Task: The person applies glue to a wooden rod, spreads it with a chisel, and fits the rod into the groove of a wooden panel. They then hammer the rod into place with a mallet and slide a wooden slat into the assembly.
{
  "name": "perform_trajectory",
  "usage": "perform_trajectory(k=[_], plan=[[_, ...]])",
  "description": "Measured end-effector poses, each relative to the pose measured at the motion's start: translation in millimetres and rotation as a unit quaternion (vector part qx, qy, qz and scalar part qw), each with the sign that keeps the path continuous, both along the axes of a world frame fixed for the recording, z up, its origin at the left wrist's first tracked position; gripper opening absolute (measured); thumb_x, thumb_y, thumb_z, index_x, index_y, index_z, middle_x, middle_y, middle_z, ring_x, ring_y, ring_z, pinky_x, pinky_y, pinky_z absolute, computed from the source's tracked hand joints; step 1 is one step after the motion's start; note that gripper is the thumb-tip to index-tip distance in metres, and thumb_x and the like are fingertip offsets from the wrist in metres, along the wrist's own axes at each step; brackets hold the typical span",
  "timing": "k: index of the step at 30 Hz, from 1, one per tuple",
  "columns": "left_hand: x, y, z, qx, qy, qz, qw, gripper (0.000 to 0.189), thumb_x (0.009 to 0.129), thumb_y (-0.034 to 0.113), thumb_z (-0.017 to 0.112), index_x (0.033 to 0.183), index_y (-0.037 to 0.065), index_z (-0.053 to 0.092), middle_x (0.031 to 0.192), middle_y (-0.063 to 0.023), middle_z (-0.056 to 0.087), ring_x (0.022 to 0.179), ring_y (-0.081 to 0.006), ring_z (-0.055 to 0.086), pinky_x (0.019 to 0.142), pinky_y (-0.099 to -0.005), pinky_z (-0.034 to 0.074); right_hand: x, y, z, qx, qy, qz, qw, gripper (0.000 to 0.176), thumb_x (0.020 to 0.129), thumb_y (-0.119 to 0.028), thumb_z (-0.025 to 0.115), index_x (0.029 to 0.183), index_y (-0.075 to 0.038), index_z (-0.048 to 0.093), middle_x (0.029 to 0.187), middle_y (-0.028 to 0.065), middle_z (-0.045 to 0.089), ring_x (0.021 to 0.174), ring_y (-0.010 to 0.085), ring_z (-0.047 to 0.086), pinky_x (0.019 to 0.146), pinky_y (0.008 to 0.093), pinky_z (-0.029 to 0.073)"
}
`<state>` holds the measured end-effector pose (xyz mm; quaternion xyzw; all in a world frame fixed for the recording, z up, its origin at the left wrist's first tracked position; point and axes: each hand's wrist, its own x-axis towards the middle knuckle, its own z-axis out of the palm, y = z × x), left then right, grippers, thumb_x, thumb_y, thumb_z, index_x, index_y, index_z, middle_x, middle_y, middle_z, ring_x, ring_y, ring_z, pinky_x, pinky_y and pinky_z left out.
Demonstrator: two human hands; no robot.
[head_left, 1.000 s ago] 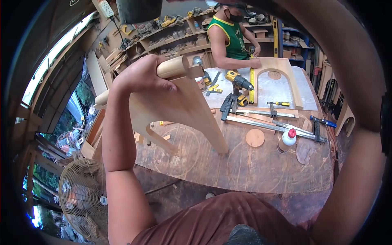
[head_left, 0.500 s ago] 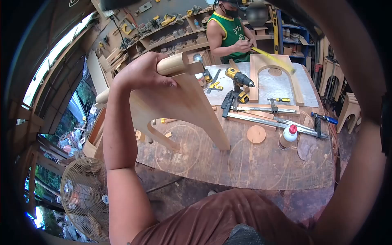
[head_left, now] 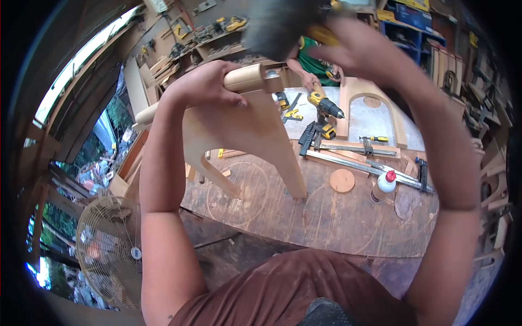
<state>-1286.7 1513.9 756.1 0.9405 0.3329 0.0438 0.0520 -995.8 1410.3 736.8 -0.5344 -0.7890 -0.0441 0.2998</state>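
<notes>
My left hand point(head_left: 209, 84) is wrapped round a rounded wooden rail point(head_left: 243, 79) at the top of a pale wooden stool-like frame. The frame's arched side panel point(head_left: 244, 130) stands tilted on the workbench point(head_left: 293, 223), its legs touching the top. Raised high in front of me, my right hand point(head_left: 353, 49) grips a mallet point(head_left: 283, 30); its big dark head and yellow part are smeared by motion. The mallet is apart from the frame and hides part of the co-worker.
Across the bench a co-worker in a green top point(head_left: 315, 60) has a hand near a yellow drill point(head_left: 323, 103). Bar clamps point(head_left: 359, 160), a wooden disc point(head_left: 342, 180), a red-capped bottle point(head_left: 384, 185) and an arched panel point(head_left: 402, 119) lie about. A fan point(head_left: 109, 250) stands left.
My right arm has swung from the far right in towards the middle, bringing the mallet closer. The co-worker's yellow tape no longer shows extended. My left hand keeps its hold.
</notes>
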Motion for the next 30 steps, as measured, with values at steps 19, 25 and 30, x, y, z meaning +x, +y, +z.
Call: perform_trajectory(k=[19,25,30], plan=[[-230.2,59.3,-3.9,0.087,-0.055,0.147,0.984,0.056,0.065,0.037,0.090,0.104,0.003,0.066,0.091,-0.0113,0.068,0.089,-0.0247,0.065,0.079,-0.0373,0.050,2.2,-114.9,-490.3,-0.542,0.297,-0.074,0.783,0.029,0.085,-0.027,0.075,0.079,-0.003,0.060,0.058,0.0021,0.057,0.043,0.0106,0.051,0.042,0.0296,0.043],[-297.4,84.5,-13.8,0.027,-0.123,0.115,0.985,0.061,0.064,0.029,0.091,0.110,0.001,0.063,0.095,-0.0066,0.068,0.092,-0.0165,0.063,0.083,-0.0324,0.051,-26.6,-101.4,-437.5,-0.387,0.028,-0.239,0.890,0.038,0.070,-0.027,0.085,0.087,0.000,0.064,0.088,0.0192,0.067,0.081,0.0345,0.064,0.075,0.0446,0.050],[-337.1,117.2,-35.1,0.072,-0.184,-0.087,0.976,0.060,0.070,0.021,0.088,0.120,0.003,0.060,0.098,-0.0078,0.068,0.090,-0.0162,0.064,0.081,-0.0326,0.053,-148.5,-51.4,-278.3,-0.059,0.122,-0.199,0.971,0.034,0.074,-0.014,0.079,0.098,0.000,0.060,0.091,0.0137,0.063,0.087,0.0305,0.060,0.082,0.0386,0.048]])
